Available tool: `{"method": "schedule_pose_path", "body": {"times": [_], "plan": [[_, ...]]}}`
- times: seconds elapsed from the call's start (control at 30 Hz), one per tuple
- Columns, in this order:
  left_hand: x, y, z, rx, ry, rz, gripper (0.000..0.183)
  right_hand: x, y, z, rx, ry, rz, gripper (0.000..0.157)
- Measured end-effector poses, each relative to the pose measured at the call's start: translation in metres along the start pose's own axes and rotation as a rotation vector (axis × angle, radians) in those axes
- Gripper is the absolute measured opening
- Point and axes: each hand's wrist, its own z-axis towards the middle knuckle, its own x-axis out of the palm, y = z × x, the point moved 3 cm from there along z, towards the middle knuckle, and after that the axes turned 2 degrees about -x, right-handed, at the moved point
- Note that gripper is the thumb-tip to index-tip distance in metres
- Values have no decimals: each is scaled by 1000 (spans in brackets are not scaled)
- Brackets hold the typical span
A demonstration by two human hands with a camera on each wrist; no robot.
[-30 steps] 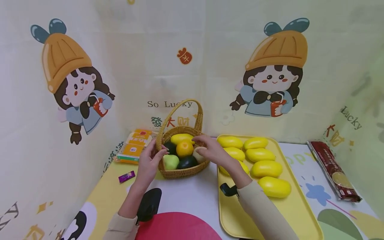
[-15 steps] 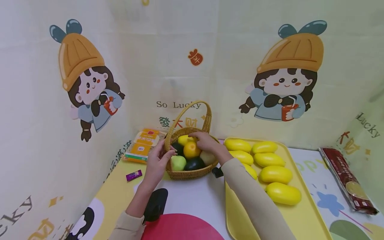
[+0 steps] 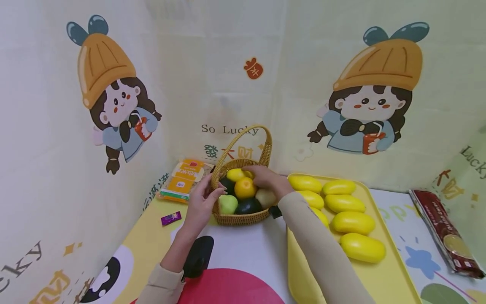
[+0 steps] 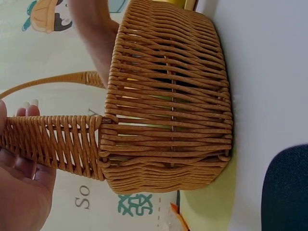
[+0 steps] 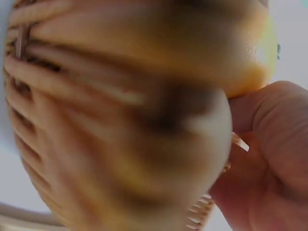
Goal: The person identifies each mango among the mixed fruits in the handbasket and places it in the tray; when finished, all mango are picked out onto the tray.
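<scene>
A wicker basket (image 3: 243, 219) with a tall arched handle stands at the back of the table, full of fruit. My left hand (image 3: 199, 204) grips the left foot of the handle; in the left wrist view its fingers (image 4: 29, 168) show behind the woven strip. My right hand (image 3: 267, 179) reaches over the right rim, its fingers at a yellow mango-shaped fruit (image 3: 235, 174) at the back. The thumb side is hidden in the head view. Around it lie an orange (image 3: 245, 188), a green apple (image 3: 228, 204), a dark avocado-like fruit (image 3: 248, 206) and a pale round fruit (image 3: 265, 197).
A yellow tray (image 3: 303, 270) with several yellow mango-shaped fruits stands on the right. Beyond it lies a dark red snack packet (image 3: 444, 232). At the left are an orange food packet (image 3: 182, 179) and a small purple wrapper (image 3: 171, 218). A printed cloth wall rises behind.
My right hand has moved from the basket's right side inward to the yellow fruit at the back. The left hand stays on the handle. The head view has shifted slightly.
</scene>
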Motion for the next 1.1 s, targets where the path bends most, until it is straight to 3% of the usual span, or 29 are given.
{"method": "schedule_pose_path", "body": {"times": [0.1, 0.33, 0.53, 0.7, 0.93, 1.1], "plan": [[-2, -1, -1, -7, 1, -6, 45, -2, 6, 4, 10, 51, -58, 63], [-1, 3, -3, -5, 6, -29, 40, -8, 8, 9, 112, 183, 71, 69], [0, 2, -2, 7, 13, -30, 43, -12, 10, 20, 53, 130, 51, 58], [1, 1, 0, -7, 17, -31, 40, -8, 8, 24, 58, 88, 123, 51], [1, 0, 0, -23, 29, -28, 42, -5, 10, 23, 83, 125, 184, 57], [-1, 0, 0, -18, 24, -23, 40, -4, 12, 27, 77, 80, 192, 59]]}}
